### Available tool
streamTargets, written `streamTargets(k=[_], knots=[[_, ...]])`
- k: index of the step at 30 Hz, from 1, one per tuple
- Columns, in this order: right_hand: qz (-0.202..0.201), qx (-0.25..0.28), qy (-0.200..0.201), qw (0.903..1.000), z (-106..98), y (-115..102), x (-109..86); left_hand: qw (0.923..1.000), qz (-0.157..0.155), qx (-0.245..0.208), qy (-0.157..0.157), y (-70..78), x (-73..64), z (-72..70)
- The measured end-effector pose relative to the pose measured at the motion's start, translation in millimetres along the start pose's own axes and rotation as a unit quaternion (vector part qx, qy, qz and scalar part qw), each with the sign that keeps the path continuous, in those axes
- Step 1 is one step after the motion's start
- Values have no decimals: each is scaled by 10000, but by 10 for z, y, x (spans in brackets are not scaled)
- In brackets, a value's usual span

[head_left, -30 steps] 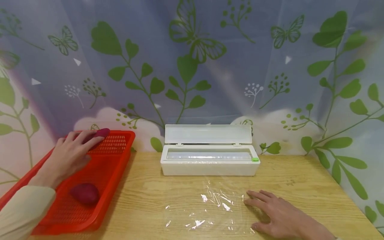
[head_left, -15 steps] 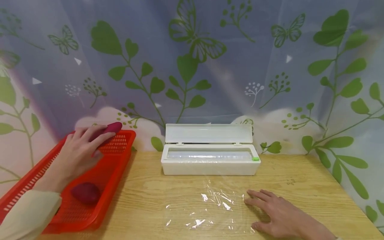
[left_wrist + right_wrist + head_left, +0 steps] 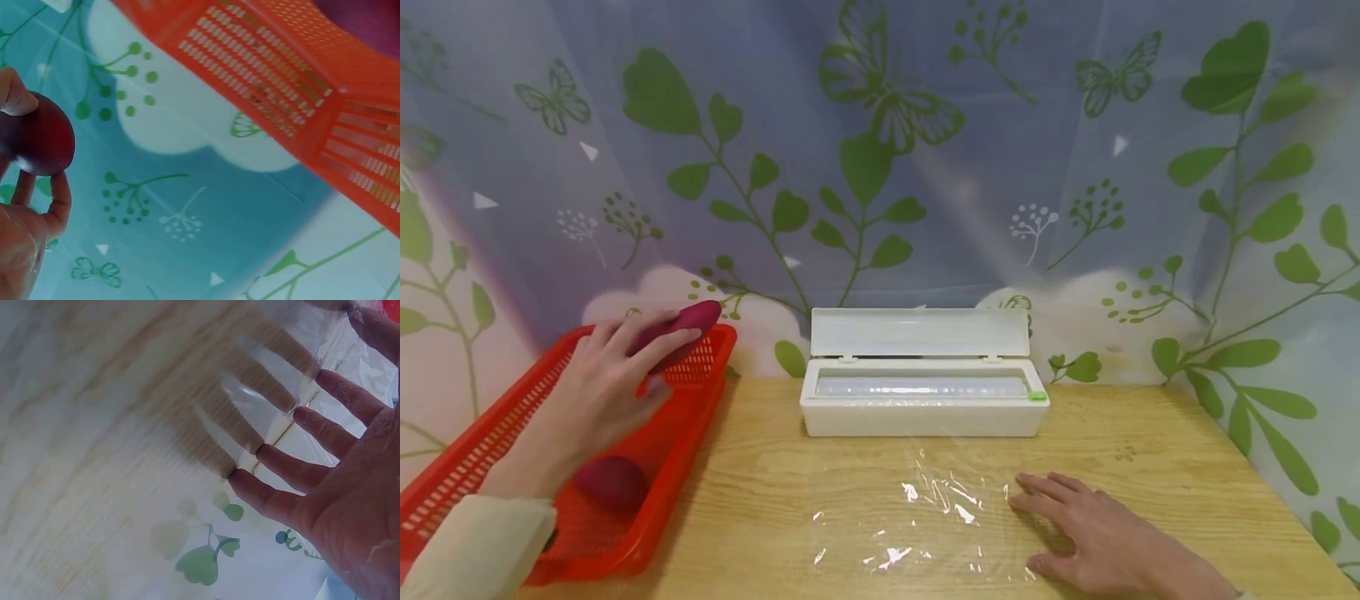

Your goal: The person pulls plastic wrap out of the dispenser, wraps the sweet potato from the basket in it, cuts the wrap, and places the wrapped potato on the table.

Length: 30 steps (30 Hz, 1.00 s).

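My left hand (image 3: 598, 387) grips a purple-red sweet potato (image 3: 702, 315) above the far end of the red basket (image 3: 681, 454). In the left wrist view the rounded end of this sweet potato (image 3: 50, 140) shows between thumb and fingers, apart from the basket wall. Another sweet potato (image 3: 612, 483) lies in the basket. On the wooden table, my right hand (image 3: 1101, 533) rests with spread fingers at the right edge of a sheet of cling film (image 3: 891, 533). The right wrist view shows its straight fingertips (image 3: 247, 484) touching down, mirrored in the shiny surface.
Behind the film stands a white cling film dispenser (image 3: 925, 423), its lid (image 3: 921, 333) raised and a roll (image 3: 917, 387) inside. A green cutter slider (image 3: 1037, 397) sits at its right end. A patterned curtain (image 3: 955, 200) hangs close behind the table.
My left hand has moved right and slightly up with the sweet potato, from the basket's far rim toward its far right corner. My right hand has stayed in place.
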State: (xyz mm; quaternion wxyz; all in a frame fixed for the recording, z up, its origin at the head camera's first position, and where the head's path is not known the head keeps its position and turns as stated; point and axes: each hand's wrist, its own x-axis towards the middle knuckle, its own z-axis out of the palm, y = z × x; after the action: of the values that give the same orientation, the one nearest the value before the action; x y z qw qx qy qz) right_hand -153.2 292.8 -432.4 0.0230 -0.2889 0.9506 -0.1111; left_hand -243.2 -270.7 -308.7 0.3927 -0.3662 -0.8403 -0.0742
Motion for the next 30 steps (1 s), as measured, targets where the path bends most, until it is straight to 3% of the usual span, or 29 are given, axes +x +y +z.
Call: streamTargets(k=[8,19,30], knots=[[107,102,-149,9998,-22,18,26,9994,114,-340,-4,193,227,-49],[14,86,-109,9999,-30,15,24,9983,231,-526,-85,614,421,-44],[-1,237,-239,9994,-31,24,25,9971,251,-716,-10,861,486,68]])
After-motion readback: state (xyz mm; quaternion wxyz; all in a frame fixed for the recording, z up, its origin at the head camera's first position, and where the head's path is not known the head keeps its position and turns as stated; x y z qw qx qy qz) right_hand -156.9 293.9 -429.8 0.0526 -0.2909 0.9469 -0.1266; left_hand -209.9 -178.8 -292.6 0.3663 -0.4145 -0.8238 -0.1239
